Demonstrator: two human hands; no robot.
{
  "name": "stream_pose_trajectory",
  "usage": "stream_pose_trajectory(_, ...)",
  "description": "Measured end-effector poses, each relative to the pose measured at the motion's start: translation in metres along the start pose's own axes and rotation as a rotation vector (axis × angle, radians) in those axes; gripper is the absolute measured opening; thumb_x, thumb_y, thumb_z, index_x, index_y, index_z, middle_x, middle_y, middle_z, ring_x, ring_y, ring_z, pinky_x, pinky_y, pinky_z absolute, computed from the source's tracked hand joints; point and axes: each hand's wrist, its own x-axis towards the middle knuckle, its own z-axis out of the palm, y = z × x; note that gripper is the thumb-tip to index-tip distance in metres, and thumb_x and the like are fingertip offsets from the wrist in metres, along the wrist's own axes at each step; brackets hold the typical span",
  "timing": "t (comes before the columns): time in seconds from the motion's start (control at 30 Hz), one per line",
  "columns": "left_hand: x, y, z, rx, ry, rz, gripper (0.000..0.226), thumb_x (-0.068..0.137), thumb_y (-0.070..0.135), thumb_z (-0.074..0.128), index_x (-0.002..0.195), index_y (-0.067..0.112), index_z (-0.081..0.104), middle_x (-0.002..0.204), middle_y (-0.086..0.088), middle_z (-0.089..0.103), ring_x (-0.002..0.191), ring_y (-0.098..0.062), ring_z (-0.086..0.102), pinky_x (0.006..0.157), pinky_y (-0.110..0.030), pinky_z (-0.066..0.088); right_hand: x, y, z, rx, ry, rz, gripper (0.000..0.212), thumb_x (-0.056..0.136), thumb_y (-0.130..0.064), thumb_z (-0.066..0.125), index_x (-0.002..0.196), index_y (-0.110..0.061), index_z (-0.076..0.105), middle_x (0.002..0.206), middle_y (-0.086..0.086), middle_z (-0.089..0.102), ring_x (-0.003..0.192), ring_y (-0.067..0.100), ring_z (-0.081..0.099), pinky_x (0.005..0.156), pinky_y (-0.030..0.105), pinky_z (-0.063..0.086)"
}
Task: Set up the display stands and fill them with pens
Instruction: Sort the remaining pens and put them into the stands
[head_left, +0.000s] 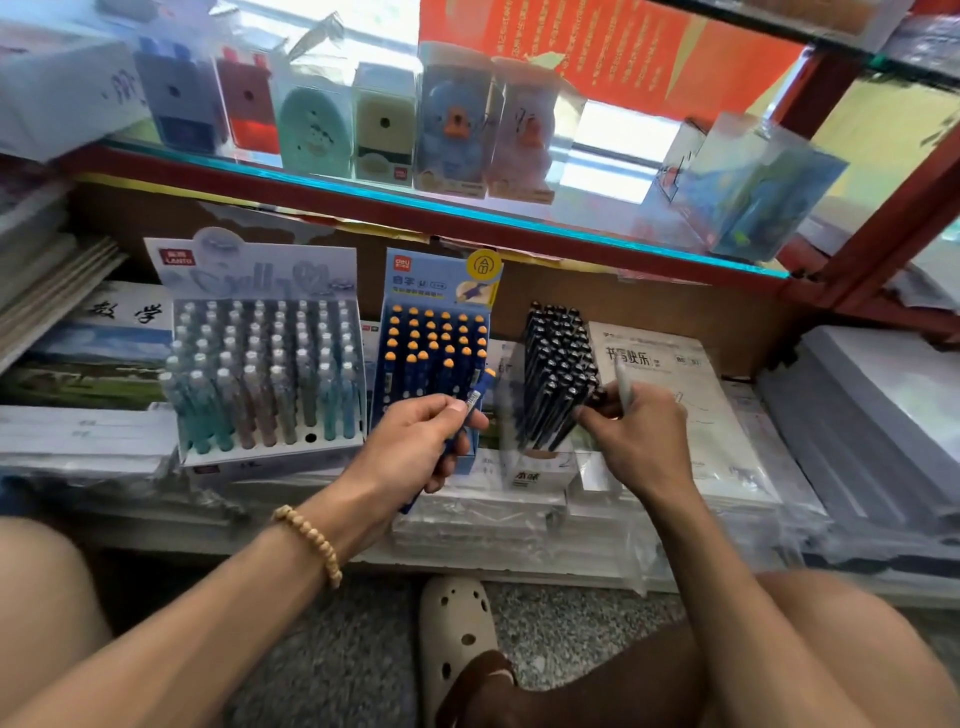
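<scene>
Blue-barrelled pens with orange caps (470, 410) sit in your left hand (415, 441), fingers and thumb curled round them; how many there are I cannot tell. Their long axis runs from low near your wrist up and to the right, orange tips toward the blue cardboard display stand with its printed header card (441, 280). That stand is just beyond and slightly left of the hand, its rows of upright matching pens tilted back, so the held pens already lie close to the slant of the holes. This hand is the nearer one for the stand; I judge the coming move a short swing up and left, barrel end first into a free hole in the front rows, though from here I cannot see which holes are vacant.

Your right hand (636, 441) pinches a slim pale pen (623, 384), held nearly upright, its fingertips touching the dense bundle of dark navy pens (558, 374) standing in a small white box (537, 470) to the right of the blue stand. The bundle leans left.

Left of everything, the wide white stand of pastel teal, grey and pink pens (265, 374) looks nearly full, with one empty hole showing in its front row.
</scene>
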Motion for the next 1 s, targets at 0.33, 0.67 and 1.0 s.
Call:
stream_pose_trajectory(0.33,-0.002,0.000,0.001,0.010,-0.021,0.051,0.026,0.101,0.027,0.052,0.097,0.007,0.068,0.069,0.001,0.051,0.055,-0.008,0.043,0.046,-0.019,0.033,-0.006,-0.012,-0.009,0.014,0.017,-0.040,0.011,0.084,-0.024,0.074,0.077,-0.016,0.071,0.069,-0.006,0.067,0.063,0.003,0.062,0.057,0.016,0.046)
stream_pose_trajectory(0.67,-0.008,0.008,-0.007,-0.040,0.136,0.212,0.011,0.084,0.026,0.073,0.085,0.015,0.072,0.064,0.008,0.064,0.048,0.004,0.052,0.049,-0.008,0.038,-0.024,-0.067,-0.008,-0.017,-0.721,-0.262,0.029,0.104,-0.024,0.046,0.081,-0.013,0.060,0.066,-0.002,0.053,0.056,0.010,0.046,0.055,0.033,0.040)
stream_pose_trajectory(1.0,-0.020,-0.004,-0.047,0.057,0.241,0.164,0.004,0.084,0.011,0.075,0.086,0.007,0.074,0.051,0.014,0.059,0.040,0.005,0.048,0.043,-0.006,0.034,-0.029,-0.095,0.038,-0.163,-0.863,-0.507,0.022,0.095,-0.029,0.063,0.076,-0.022,0.057,0.063,-0.005,0.053,0.053,0.007,0.046,0.054,0.031,0.037)
